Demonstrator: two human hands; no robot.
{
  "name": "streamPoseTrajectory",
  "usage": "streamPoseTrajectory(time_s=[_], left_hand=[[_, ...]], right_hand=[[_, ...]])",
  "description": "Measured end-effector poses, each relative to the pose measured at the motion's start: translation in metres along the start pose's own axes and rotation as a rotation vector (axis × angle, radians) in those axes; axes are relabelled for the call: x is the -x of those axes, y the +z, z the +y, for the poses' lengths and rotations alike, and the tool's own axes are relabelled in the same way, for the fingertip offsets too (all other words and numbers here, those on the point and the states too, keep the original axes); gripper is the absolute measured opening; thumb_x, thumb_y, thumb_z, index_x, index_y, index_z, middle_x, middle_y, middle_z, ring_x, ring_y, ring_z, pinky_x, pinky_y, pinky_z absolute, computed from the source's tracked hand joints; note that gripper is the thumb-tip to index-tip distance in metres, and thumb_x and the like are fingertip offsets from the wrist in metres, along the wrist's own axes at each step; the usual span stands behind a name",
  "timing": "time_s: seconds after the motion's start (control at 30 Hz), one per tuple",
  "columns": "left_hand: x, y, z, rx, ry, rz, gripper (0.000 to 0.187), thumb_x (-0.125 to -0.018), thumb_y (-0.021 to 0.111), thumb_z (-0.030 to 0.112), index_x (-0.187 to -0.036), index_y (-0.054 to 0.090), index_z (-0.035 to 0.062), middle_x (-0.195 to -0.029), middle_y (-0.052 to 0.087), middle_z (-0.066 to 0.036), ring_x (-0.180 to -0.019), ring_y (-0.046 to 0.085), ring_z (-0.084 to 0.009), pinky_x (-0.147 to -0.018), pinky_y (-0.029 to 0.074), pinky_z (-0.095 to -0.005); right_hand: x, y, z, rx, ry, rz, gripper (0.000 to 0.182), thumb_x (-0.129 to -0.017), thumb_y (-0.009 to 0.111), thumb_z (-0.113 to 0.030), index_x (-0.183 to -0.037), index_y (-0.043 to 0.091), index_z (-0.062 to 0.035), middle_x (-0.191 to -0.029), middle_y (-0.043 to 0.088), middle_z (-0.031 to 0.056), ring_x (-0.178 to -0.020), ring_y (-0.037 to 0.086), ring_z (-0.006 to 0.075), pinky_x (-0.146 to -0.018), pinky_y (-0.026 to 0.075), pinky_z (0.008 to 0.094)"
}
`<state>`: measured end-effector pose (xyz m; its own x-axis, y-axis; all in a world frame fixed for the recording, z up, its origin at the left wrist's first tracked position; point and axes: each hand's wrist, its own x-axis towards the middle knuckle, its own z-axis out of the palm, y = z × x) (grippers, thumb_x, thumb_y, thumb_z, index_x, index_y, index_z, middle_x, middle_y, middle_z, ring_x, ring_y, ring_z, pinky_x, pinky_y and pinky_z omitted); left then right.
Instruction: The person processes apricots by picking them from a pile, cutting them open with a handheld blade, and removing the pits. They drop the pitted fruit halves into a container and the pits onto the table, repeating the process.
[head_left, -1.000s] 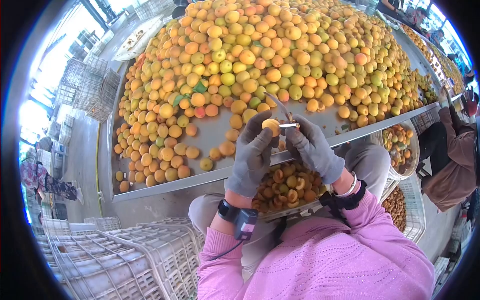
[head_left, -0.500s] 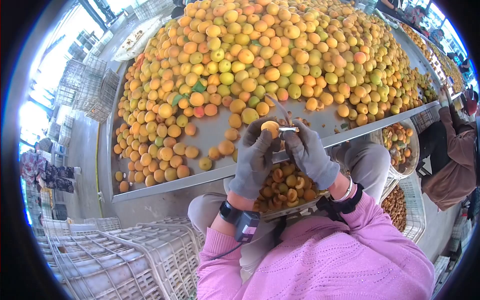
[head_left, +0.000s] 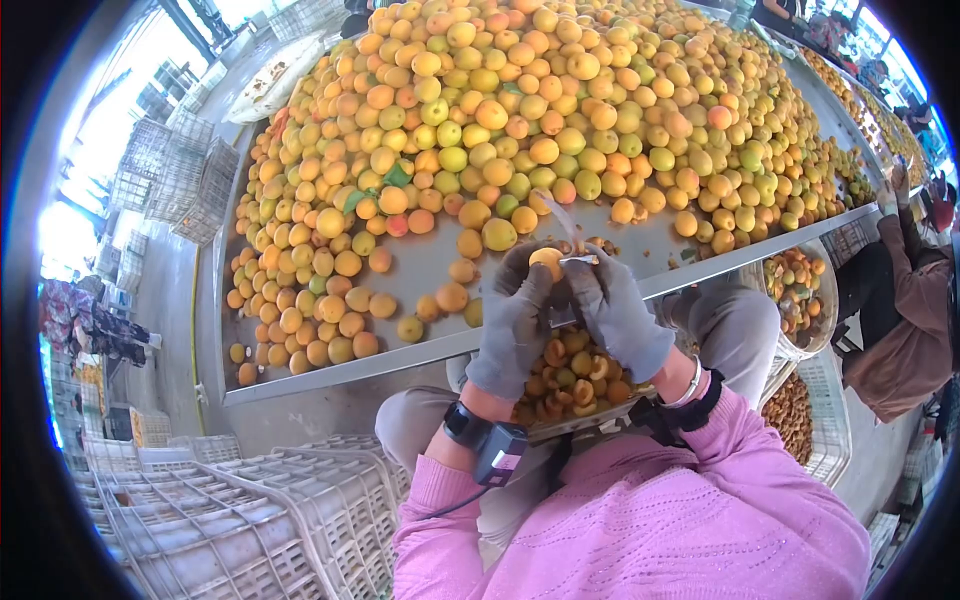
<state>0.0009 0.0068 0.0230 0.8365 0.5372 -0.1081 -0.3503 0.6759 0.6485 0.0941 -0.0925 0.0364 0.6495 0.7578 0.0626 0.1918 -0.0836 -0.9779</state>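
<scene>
An orange apricot (head_left: 547,263) is gripped between the fingers of my gloved left hand (head_left: 515,325). Closed around a small knife (head_left: 579,259) is my gloved right hand (head_left: 622,315), close beside the fruit; part of the knife is hidden by the fingers. Both hands are near each other over the table's front edge. Beneath them, a container of halved apricots (head_left: 575,375) shows between my knees. Behind them rises a large pile of whole apricots (head_left: 520,110) on the metal table (head_left: 625,245).
White plastic crates (head_left: 250,510) stand at the lower left, with stacked crates (head_left: 180,175) farther back. A bucket of apricots (head_left: 795,300) and a crate of brown pieces (head_left: 790,415) are at my right. Another person (head_left: 905,320) sits beyond them; one more stands far left.
Both hands have shifted slightly, with the apricot a little closer to the knife. The person at the far left has moved slightly, and the one at the right has moved their hands.
</scene>
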Motion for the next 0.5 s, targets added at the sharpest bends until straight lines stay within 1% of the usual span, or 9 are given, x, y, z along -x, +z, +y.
streamPoseTrajectory(time_s=[0.03,0.1,0.13,0.2,0.23,0.3,0.33,0.4,0.5], left_hand=[[0.001,0.0,0.0,-0.001,0.001,-0.003,0.03,-0.097,0.062,0.021,-0.117,0.059,-0.0011,-0.104,0.064,-0.008,-0.083,0.062,-0.0154,-0.071,0.053,-0.0263],[0.001,0.0,0.002,-0.089,0.046,0.076,0.027,-0.097,0.061,0.019,-0.115,0.059,-0.0014,-0.102,0.065,-0.008,-0.081,0.063,-0.0139,-0.066,0.052,-0.0248],[-0.002,-0.005,0.0,-0.092,0.048,0.073,0.027,-0.097,0.061,0.019,-0.115,0.059,-0.0014,-0.102,0.065,-0.008,-0.081,0.063,-0.0139,-0.066,0.052,-0.0248],[-0.009,-0.018,-0.003,-0.464,0.099,0.187,0.025,-0.097,0.06,0.018,-0.114,0.059,-0.0012,-0.099,0.066,-0.007,-0.08,0.062,-0.0127,-0.065,0.051,-0.0233],[-0.01,-0.019,-0.003,-0.469,0.097,0.191,0.025,-0.097,0.06,0.018,-0.114,0.059,-0.0012,-0.099,0.066,-0.007,-0.08,0.062,-0.0127,-0.065,0.051,-0.0233],[-0.014,-0.018,-0.002,-0.624,0.194,0.292,0.027,-0.098,0.06,0.02,-0.114,0.059,-0.0013,-0.097,0.066,-0.006,-0.079,0.063,-0.0134,-0.069,0.052,-0.0258],[-0.013,-0.017,-0.002,-0.627,0.199,0.292,0.027,-0.098,0.06,0.02,-0.114,0.059,-0.0013,-0.097,0.066,-0.006,-0.079,0.063,-0.0134,-0.069,0.052,-0.0258],[-0.012,-0.013,-0.001,-0.167,0.211,0.233,0.03,-0.1,0.056,0.027,-0.112,0.06,-0.0003,-0.096,0.065,-0.006,-0.077,0.061,-0.0136,-0.072,0.05,-0.0277],[-0.011,-0.01,-0.002,-0.043,0.171,0.062,0.037,-0.101,0.052,0.035,-0.114,0.059,0.0016,-0.1,0.064,-0.006,-0.082,0.062,-0.0148,-0.076,0.051,-0.0292]], right_hand=[[-0.001,0.002,0.0,0.0,-0.003,0.002,0.035,-0.102,0.052,-0.031,-0.104,0.057,0.0032,-0.075,0.063,0.011,-0.069,0.059,0.0159,-0.063,0.048,0.0334],[-0.004,0.004,0.003,0.127,-0.048,0.01,0.032,-0.1,0.053,-0.028,-0.104,0.057,0.0034,-0.079,0.067,0.018,-0.073,0.067,0.0281,-0.066,0.051,0.0391],[-0.006,0.003,0.001,0.125,-0.052,0.012,0.032,-0.1,0.053,-0.028,-0.104,0.057,0.0034,-0.079,0.067,0.018,-0.073,0.067,0.0281,-0.066,0.051,0.0391],[-0.012,0.001,-0.001,0.402,-0.095,-0.047,0.029,-0.098,0.054,-0.025,-0.104,0.056,0.0033,-0.079,0.066,0.0206,-0.073,0.066,0.0382,-0.066,0.051,0.0441],[-0.013,0.002,-0.001,0.396,-0.094,-0.049,0.029,-0.098,0.054,-0.025,-0.104,0.056,0.0033,-0.079,0.066,0.0206,-0.073,0.066,0.0382,-0.066,0.051,0.0441],[-0.017,0.002,0.0,0.764,-0.178,0.01,0.027,-0.097,0.053,-0.023,-0.105,0.055,0.0026,-0.078,0.066,0.0219,-0.074,0.064,0.0426,-0.065,0.05,0.048],[-0.017,0.001,-0.002,0.761,-0.183,0.011,0.027,-0.097,0.053,-0.023,-0.105,0.055,0.0026,-0.078,0.066,0.0219,-0.074,0.064,0.0426,-0.065,0.05,0.048],[-0.014,-0.003,-0.005,0.57,-0.07,0.02,0.026,-0.097,0.052,-0.023,-0.107,0.055,0.0013,-0.079,0.064,0.0242,-0.077,0.062,0.0444,-0.066,0.049,0.0488],[-0.002,0.004,0.007,0.346,-0.153,-0.027,0.027,-0.097,0.053,-0.024,-0.11,0.054,-0.0001,-0.082,0.063,0.0262,-0.081,0.061,0.0457,-0.067,0.048,0.0493]])
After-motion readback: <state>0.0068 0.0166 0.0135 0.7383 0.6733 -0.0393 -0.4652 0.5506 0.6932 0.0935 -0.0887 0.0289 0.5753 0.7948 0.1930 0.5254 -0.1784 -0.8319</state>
